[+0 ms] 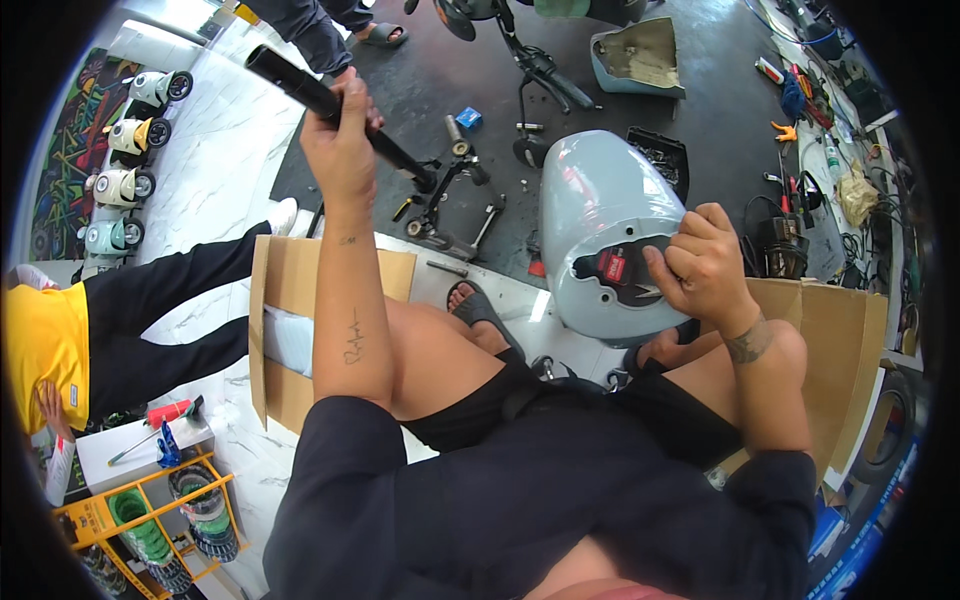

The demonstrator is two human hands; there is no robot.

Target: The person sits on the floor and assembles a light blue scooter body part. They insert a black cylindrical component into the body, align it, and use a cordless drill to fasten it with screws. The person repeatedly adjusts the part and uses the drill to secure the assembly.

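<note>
My left hand (343,140) is wrapped round a long black tube (300,82), held slanting. The tube's lower end meets a dark metal frame (432,215) with joints and bolts that rests on the floor. My right hand (700,265) is closed, thumb bent, over the right edge of a glossy grey-blue shell (590,190) standing between my feet. Whether those fingers grip the shell or something small is hidden. Beside the thumb, a black part with a red label (612,265) sits in the shell's dark opening.
Opened cardboard boxes (830,350) flank my legs. Ahead are a handlebar assembly (540,70), a grey-blue tray-shaped shell (640,60) and a black parts bin (660,160). Tools and cables (800,95) line the right. One person (45,340) is at left; another's legs (300,30) stand ahead.
</note>
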